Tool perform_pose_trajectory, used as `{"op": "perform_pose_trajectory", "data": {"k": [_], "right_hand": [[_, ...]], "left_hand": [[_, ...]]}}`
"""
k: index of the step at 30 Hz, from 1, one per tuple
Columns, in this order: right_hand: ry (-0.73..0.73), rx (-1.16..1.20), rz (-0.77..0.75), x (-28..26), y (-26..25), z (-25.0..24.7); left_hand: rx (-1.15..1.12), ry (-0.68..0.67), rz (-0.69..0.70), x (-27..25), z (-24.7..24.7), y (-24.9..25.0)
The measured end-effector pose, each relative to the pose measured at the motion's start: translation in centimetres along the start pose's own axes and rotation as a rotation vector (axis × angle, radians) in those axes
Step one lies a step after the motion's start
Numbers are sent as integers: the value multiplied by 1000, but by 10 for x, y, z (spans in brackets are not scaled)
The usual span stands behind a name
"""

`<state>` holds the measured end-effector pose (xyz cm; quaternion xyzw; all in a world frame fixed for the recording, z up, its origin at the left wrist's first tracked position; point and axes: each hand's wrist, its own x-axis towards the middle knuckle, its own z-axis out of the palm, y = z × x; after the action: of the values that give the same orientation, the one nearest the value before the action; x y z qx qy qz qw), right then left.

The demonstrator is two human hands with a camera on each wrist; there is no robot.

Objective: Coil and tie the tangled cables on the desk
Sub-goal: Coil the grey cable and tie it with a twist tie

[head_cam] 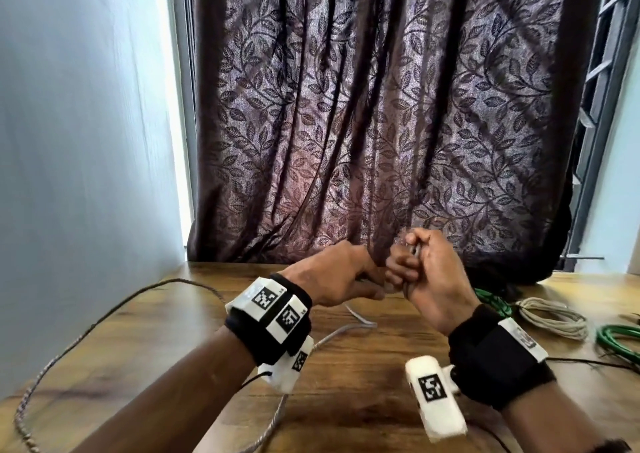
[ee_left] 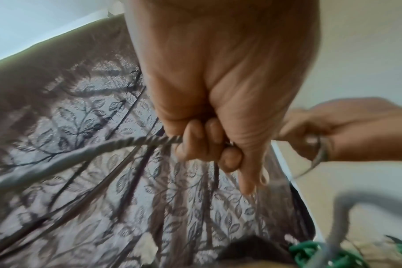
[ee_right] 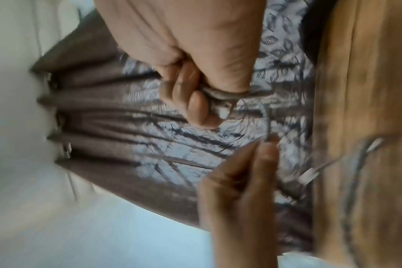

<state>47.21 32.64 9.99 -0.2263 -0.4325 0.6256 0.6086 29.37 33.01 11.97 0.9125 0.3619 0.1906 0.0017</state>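
**Grey cable held between both fists, coiling begun**

Both hands were raised above the desk (head_cam: 346, 400), knuckles nearly touching. The left hand (head_cam: 341, 272) was curled tight round the grey cable (ee_left: 85, 152), which ran out of the fist to the person's left and trailed in a wide loop across the desk. Judged purpose: this hand fed and tensioned the loose run.

The right hand (head_cam: 420, 272) was closed on a short section of the same cable, a few turns showing between its fingers (ee_right: 190, 101). Judged purpose: it served as the former on which the coil was gathered. A short arc of cable bridged the two fists.

Most of the cable lay uncoiled, so the task appeared early. A beige coil (head_cam: 554, 317) and green cable (head_cam: 620, 343) lay to the right on the desk, apart from the hands.
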Motion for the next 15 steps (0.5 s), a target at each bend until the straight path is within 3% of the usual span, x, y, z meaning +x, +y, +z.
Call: {"op": "perform_pose_trajectory", "data": {"k": [4,7,11,15], "right_hand": [[-136,376,-26,-5,-24,-3],[-239,530,-72,-13,-35,12],[-248,528,-155,-16,-31,24],[-189,418,-194,-9,-26,12]], "left_hand": [[20,139,-123,-7,11,-18],[-34,160,-133,-5,19,-16],[0,49,-57,5,35,6],[32,-38,117,9,40,37]]}}
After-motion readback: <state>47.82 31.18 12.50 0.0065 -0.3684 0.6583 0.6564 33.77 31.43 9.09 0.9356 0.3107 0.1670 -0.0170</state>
